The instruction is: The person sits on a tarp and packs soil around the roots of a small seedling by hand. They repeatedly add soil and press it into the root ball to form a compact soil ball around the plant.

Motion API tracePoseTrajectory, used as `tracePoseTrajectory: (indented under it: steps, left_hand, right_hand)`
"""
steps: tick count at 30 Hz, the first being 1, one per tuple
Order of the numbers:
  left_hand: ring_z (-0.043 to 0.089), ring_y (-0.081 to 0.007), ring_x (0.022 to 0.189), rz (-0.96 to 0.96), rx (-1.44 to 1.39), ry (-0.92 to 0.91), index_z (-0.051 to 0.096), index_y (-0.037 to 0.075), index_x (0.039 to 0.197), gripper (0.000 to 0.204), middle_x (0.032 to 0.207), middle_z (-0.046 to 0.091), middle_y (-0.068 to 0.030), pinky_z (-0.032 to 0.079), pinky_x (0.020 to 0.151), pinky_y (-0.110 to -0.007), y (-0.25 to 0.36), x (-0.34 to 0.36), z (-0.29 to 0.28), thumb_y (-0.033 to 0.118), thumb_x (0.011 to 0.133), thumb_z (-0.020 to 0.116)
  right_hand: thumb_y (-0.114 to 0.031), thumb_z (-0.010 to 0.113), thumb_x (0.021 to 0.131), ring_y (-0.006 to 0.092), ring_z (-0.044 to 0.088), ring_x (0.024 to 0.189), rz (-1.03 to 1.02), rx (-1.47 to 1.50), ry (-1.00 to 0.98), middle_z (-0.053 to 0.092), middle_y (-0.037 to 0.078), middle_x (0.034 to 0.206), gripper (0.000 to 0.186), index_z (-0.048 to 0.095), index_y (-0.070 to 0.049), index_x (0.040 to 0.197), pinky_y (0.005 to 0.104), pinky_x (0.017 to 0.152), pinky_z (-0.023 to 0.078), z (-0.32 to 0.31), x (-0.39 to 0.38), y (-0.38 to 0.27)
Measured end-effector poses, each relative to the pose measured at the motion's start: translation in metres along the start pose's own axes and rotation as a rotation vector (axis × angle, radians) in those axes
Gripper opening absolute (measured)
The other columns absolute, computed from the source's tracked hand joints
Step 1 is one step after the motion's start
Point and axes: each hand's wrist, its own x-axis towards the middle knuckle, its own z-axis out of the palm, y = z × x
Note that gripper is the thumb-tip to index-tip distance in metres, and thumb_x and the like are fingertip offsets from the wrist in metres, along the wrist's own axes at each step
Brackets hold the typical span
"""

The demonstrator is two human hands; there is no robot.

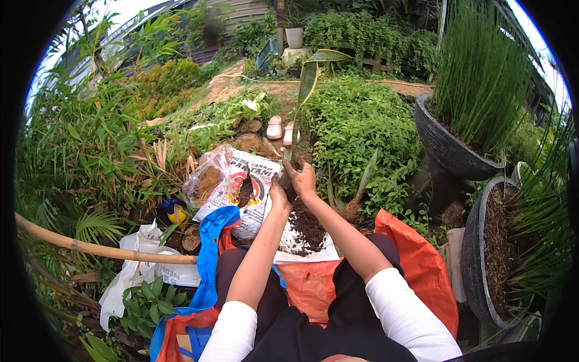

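Orange sheeting (310, 280) spreads over the ground closest to the person, lying between the dark-trousered legs and bulging out to the right, with a blue strip of sheeting (208, 265) standing up in folds on the left. Beside that strip, a small leafy plant (151, 308) grows low, and a bamboo pole (102, 248) juts in from the left above it, passing over a crumpled white bag (139, 244).

Just past the knees, loose dark soil (309, 226) is heaped on a white sheet (329, 252). Above the heap, the left hand (278, 198) and right hand (303, 180) close around the base of a tall plant (307, 87), the left against one side of its dark lower clump, the right against the other; some fingertips are hidden. Its long, yellow-edged leaf rises well above the hands and bends over at the top.

Left of the hands lies a printed white sack (256, 211) with a streak of soil on it, next to a clear plastic bag (210, 181) of brown material. On the right are a leafy cutting (367, 178) and two big dark bowl-shaped pots (476, 259).

Farther off sit pale clogs (274, 128), dense green ground plants (362, 120), a dirt path (235, 89) and a white pot (294, 38).
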Motion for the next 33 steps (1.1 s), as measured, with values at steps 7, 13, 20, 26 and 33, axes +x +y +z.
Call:
tracePoseTrajectory:
  steps: [7, 13, 20, 26, 33]
  left_hand:
    - [0.055, -0.0175, 0.093, 0.141, 0.124, 0.072, 0.052, 0.005, 0.105, 0.035, 0.099, 0.058, -0.0047, 0.042, 0.080, -0.032, -0.013, 0.000, 0.004, 0.028, 0.091, 0.030]
    - [0.053, -0.0201, 0.097, 0.048, 0.250, 0.021, 0.050, 0.007, 0.109, 0.046, 0.105, 0.055, -0.0080, 0.038, 0.088, -0.033, -0.014, 0.001, 0.000, 0.040, 0.091, 0.024]
    - [0.054, -0.0197, 0.097, 0.108, 0.210, 0.026, 0.048, 0.002, 0.112, 0.051, 0.107, 0.055, -0.0106, 0.041, 0.084, -0.033, -0.019, 0.016, -0.001, 0.040, 0.091, 0.022]
    - [0.056, -0.0215, 0.092, 0.207, 0.077, -0.006, 0.049, -0.004, 0.107, 0.045, 0.104, 0.057, -0.0119, 0.044, 0.081, -0.034, -0.009, 0.006, -0.011, 0.031, 0.092, 0.025]
    - [0.051, -0.0185, 0.100, 0.212, 0.105, 0.133, 0.048, 0.009, 0.107, 0.039, 0.105, 0.054, -0.0058, 0.038, 0.086, -0.031, -0.024, 0.006, -0.007, 0.031, 0.092, 0.020]
  right_hand:
    - [-0.023, 0.063, 0.074, 0.0127, 0.056, 0.054, 0.251, 0.546, -0.117, 0.062, 0.007, 0.063, 0.024, 0.061, 0.001, 0.076, 0.0272, 0.053, 0.043, 0.013, 0.009, 0.038]
    - [-0.016, 0.060, 0.075, 0.0124, 0.057, 0.055, 0.253, 0.301, -0.096, 0.063, 0.009, 0.066, 0.020, 0.060, 0.003, 0.073, 0.0248, 0.052, 0.044, 0.004, 0.011, 0.033]
    - [-0.027, 0.061, 0.076, 0.0127, 0.056, 0.053, 0.147, 0.121, 0.284, 0.058, 0.006, 0.058, 0.029, 0.058, 0.000, 0.067, 0.0266, 0.049, 0.042, 0.000, 0.023, 0.044]
    - [-0.027, 0.063, 0.075, 0.0095, 0.049, 0.050, 0.088, 0.239, -0.002, 0.057, 0.004, 0.059, 0.028, 0.059, -0.001, 0.068, 0.0258, 0.049, 0.039, 0.004, -0.001, 0.011]
    - [-0.015, 0.058, 0.079, 0.0102, 0.053, 0.050, 0.181, 0.452, -0.166, 0.060, 0.006, 0.061, 0.020, 0.059, 0.001, 0.067, 0.0237, 0.049, 0.042, 0.010, -0.003, 0.017]
